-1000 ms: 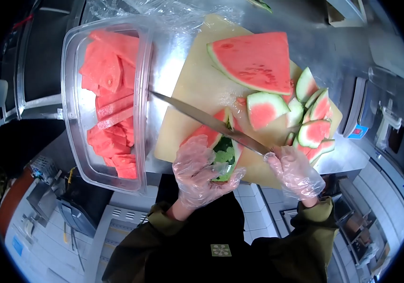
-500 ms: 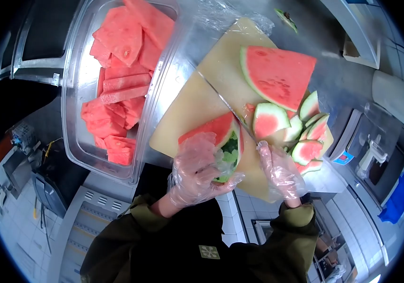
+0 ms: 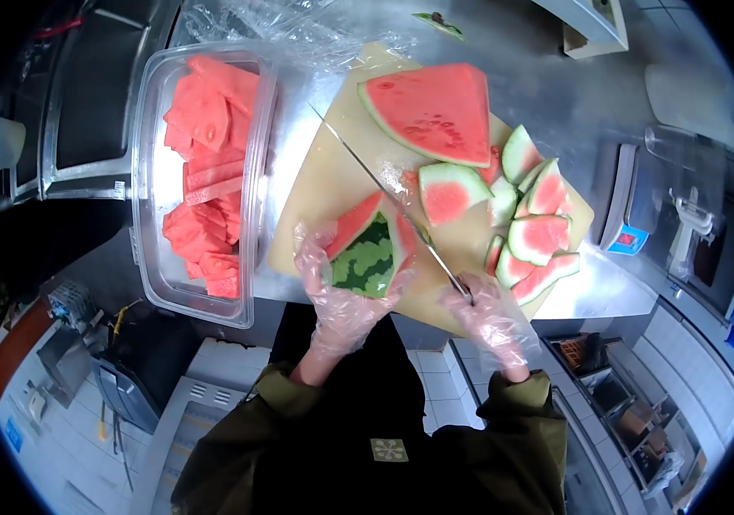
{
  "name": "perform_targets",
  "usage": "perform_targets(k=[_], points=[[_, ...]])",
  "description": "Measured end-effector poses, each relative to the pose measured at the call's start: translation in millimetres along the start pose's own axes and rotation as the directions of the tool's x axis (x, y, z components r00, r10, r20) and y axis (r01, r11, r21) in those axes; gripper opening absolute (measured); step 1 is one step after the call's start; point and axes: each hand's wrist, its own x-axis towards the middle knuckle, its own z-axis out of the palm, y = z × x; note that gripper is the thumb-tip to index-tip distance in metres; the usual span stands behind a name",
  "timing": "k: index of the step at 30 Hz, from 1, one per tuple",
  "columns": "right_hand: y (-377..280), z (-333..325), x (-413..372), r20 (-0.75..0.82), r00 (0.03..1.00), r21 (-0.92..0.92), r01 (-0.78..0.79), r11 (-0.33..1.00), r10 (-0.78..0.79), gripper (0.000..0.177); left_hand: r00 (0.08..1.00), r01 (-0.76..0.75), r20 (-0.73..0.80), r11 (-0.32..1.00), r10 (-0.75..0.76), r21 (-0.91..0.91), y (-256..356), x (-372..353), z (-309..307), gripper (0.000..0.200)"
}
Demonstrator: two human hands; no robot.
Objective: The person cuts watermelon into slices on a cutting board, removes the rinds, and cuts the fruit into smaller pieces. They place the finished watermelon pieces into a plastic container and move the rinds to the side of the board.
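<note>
My left hand (image 3: pixel 343 296), in a clear plastic glove, is closed round a watermelon piece (image 3: pixel 365 259) whose green striped rind faces me, red flesh showing at its sides. My right hand (image 3: pixel 491 319), gloved too, grips the handle of a long knife (image 3: pixel 384 190). The blade slants up and left over the yellowish cutting board (image 3: pixel 314 180), just beside the held piece. A large watermelon wedge (image 3: pixel 437 112) lies at the top of the board. Several rind pieces (image 3: pixel 538 239) are heaped at the board's right side.
A clear plastic tub (image 3: pixel 154 180) with red watermelon chunks (image 3: pixel 205 112) stands on the metal table at the left. Plastic wrap (image 3: pixel 289 30) lies at the back. A scrap of rind (image 3: pixel 440 24) is near the far edge. A scale-like device (image 3: pixel 626 206) stands at the right.
The piece in my left hand has turned so that more green rind shows. My right hand and the knife sit slightly lower and more clearly in view. The camera view has shifted.
</note>
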Motion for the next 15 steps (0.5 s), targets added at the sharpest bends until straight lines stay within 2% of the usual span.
perform_targets(k=[2,3,6,8,9,11,13,14,15], points=[[15,16,8,-0.172,0.942,-0.154,0.265,0.952,-0.290,0.029,0.993,0.115,0.016,0.991,-0.114,-0.076,3,6,-1,0.119],[-9,3,10,-0.072,0.982,-0.027,0.174,0.984,-0.176,0.026,1.000,0.021,0.022,1.000,-0.021,-0.014,4,15,-6,0.121],[-36,-11,26,0.059,0.996,0.102,0.056,0.993,-0.062,0.028,0.992,0.126,0.000,0.979,-0.127,-0.158,2,27,-10,0.124],[-33,-2,38,-0.103,0.966,0.175,0.254,0.951,-0.239,0.030,0.937,0.335,0.153,0.932,-0.314,-0.137,7,40,-27,0.130],[-30,5,43,-0.188,0.929,0.197,0.353,0.915,-0.318,0.031,0.916,0.366,0.208,0.926,-0.342,-0.091,7,50,-34,0.130],[-28,17,52,-0.190,0.930,0.310,0.360,0.880,-0.313,0.034,0.853,0.484,0.343,0.842,-0.393,-0.240,18,71,-41,0.127],[-22,31,60,-0.155,0.949,0.398,0.314,0.862,-0.274,0.036,0.804,0.530,0.447,0.814,-0.393,-0.238,29,88,-45,0.125],[-21,39,62,-0.115,0.966,0.430,0.260,0.864,-0.233,0.037,0.774,0.554,0.497,0.799,-0.392,-0.233,31,96,-48,0.125],[-19,42,61,-0.076,0.977,0.471,0.212,0.856,-0.201,0.037,0.739,0.523,0.529,0.850,-0.416,-0.062,31,104,-51,0.117]])
